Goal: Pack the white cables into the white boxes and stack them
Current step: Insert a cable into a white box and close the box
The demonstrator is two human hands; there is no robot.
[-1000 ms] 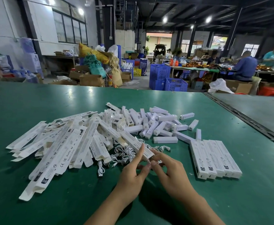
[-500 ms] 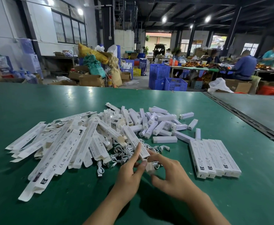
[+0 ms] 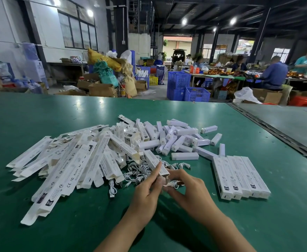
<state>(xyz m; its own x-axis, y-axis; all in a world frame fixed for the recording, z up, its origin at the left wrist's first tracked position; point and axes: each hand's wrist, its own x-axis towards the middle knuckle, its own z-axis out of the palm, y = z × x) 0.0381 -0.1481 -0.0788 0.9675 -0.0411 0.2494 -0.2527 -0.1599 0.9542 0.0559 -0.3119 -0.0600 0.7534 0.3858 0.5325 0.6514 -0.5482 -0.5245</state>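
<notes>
My left hand (image 3: pixel 148 188) pinches the near end of a long white box (image 3: pixel 153 161) that lies angled on the pile. My right hand (image 3: pixel 189 190) grips a small coiled white cable (image 3: pixel 174 183) right at that box's near end, fingertips almost touching the left hand. More loose white cables (image 3: pixel 137 172) lie tangled just left of my hands. A heap of long white boxes (image 3: pixel 67 160) spreads to the left. Several closed boxes (image 3: pixel 240 179) lie side by side in a neat row to the right.
Short white blocks (image 3: pixel 176 139) are scattered behind the cables on the green table (image 3: pixel 167 224). A dark seam (image 3: pixel 276 135) divides it from a second table on the right. Blue crates (image 3: pixel 187 88) and seated people stand beyond the far edge.
Both hands have shifted slightly nearer and closer together. The right hand's fingers now hold a coiled cable up at the box's near end, where before they only met the left fingertips.
</notes>
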